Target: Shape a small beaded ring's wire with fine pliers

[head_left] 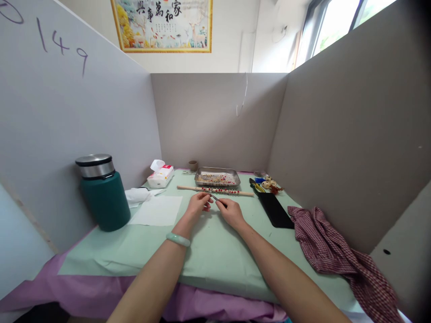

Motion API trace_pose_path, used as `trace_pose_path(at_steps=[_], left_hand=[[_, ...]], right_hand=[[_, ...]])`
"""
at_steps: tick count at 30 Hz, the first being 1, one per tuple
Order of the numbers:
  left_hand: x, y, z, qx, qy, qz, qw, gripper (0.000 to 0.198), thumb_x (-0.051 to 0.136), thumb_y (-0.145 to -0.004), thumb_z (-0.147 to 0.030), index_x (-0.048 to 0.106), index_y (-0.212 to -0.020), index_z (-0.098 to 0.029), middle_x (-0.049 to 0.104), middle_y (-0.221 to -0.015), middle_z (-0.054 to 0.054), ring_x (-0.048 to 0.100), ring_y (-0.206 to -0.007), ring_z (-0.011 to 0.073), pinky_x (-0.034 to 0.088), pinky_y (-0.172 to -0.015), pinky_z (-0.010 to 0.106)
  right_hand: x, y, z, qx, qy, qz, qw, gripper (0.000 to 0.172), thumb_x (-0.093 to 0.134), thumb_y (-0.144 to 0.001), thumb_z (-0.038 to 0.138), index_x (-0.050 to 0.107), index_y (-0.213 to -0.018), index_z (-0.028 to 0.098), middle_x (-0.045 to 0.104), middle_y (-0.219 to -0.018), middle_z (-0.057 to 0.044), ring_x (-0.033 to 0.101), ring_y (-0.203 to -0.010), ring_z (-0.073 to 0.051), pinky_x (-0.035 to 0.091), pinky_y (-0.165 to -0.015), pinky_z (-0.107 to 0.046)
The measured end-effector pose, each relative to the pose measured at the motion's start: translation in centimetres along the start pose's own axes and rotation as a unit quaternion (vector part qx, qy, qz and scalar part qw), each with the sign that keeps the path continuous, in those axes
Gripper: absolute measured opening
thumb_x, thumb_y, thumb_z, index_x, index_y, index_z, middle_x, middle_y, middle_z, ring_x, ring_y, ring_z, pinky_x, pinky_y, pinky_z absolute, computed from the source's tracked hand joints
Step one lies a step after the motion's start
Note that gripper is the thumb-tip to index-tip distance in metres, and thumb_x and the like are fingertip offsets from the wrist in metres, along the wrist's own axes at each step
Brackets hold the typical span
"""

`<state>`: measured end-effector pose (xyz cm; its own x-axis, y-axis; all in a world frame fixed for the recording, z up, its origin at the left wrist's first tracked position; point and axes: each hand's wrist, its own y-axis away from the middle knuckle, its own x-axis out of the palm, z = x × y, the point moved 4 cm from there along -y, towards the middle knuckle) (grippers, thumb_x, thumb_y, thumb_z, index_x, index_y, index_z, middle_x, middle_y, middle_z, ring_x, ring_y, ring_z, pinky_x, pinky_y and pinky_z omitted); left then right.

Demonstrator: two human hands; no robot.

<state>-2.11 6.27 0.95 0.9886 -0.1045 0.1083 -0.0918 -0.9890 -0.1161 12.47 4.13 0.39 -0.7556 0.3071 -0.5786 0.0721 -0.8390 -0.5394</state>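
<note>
My left hand (199, 204), with a pale green bangle (178, 239) on its wrist, is closed in a pinch at the tip of a slim pointed metal tool (214, 197). What its fingertips hold is too small to make out. My right hand (230, 212) is closed around the tool, whose dark end shows beneath the fingers. Just beyond both hands lies a wooden stick (248, 194) with red beaded pieces (220, 191) along its middle. Behind it stands a metal tray (218, 170) with many small red and gold beads scattered inside.
At left stand a green flask (105, 202), a tissue pack (160, 176) and white paper (156, 211). A small brown cup (193, 165) sits at the back. On the right lie yellow-handled pliers (257, 186), a black phone-like slab (275, 210) and a checked cloth (323, 240). Grey partitions (215, 121) enclose the table.
</note>
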Motion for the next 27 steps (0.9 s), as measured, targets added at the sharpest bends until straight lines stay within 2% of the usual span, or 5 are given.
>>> trace_pose_path(at_steps=[4,8,15,20,27], left_hand=[[0.0,-0.2,0.1,-0.006,0.025,0.02,0.999,0.022,0.066,-0.068,-0.031,0.059,-0.08,-0.013,0.056,-0.061,0.001,0.047,-0.044,0.008,0.04,-0.044,0.022],[0.0,-0.2,0.1,0.003,0.017,0.015,1.0,0.023,0.064,-0.067,-0.029,0.061,-0.081,-0.012,0.057,-0.062,0.001,0.047,-0.045,0.0081,0.041,-0.045,0.024],[-0.7,-0.6,0.4,-0.004,-0.001,-0.014,1.0,0.016,0.064,-0.064,-0.027,0.057,-0.064,-0.013,0.051,-0.055,-0.001,0.038,-0.039,0.0058,0.032,-0.04,0.022],[-0.6,-0.7,0.5,-0.016,0.025,0.01,1.0,0.018,0.065,-0.064,-0.029,0.058,-0.069,-0.013,0.05,-0.055,-0.002,0.038,-0.04,0.0057,0.033,-0.041,0.022],[-0.6,-0.7,0.3,-0.003,0.022,0.007,1.0,0.027,0.068,-0.064,-0.038,0.057,-0.069,-0.014,0.049,-0.054,-0.002,0.04,-0.041,0.0065,0.034,-0.041,0.022]], right_hand=[[0.0,0.0,0.1,-0.012,0.009,0.003,1.0,0.03,0.043,-0.085,0.037,0.069,-0.081,0.022,0.066,-0.077,-0.002,0.057,-0.072,-0.017,0.039,-0.065,-0.024],[-0.2,0.1,0.4,-0.018,0.039,-0.002,0.999,0.028,0.044,-0.086,0.035,0.069,-0.085,0.023,0.066,-0.081,-0.002,0.058,-0.073,-0.016,0.038,-0.066,-0.024],[-0.4,0.7,1.4,-0.064,0.15,-0.034,0.986,0.025,0.045,-0.087,0.034,0.067,-0.084,0.023,0.064,-0.078,-0.004,0.056,-0.075,-0.017,0.035,-0.064,-0.025],[-0.3,0.6,1.3,-0.046,0.13,-0.026,0.99,0.024,0.045,-0.087,0.033,0.067,-0.086,0.024,0.064,-0.078,-0.003,0.056,-0.072,-0.016,0.034,-0.063,-0.024],[-0.4,0.6,1.4,-0.037,0.113,-0.019,0.993,0.024,0.045,-0.087,0.034,0.067,-0.087,0.024,0.065,-0.079,-0.003,0.057,-0.072,-0.016,0.035,-0.063,-0.024]])
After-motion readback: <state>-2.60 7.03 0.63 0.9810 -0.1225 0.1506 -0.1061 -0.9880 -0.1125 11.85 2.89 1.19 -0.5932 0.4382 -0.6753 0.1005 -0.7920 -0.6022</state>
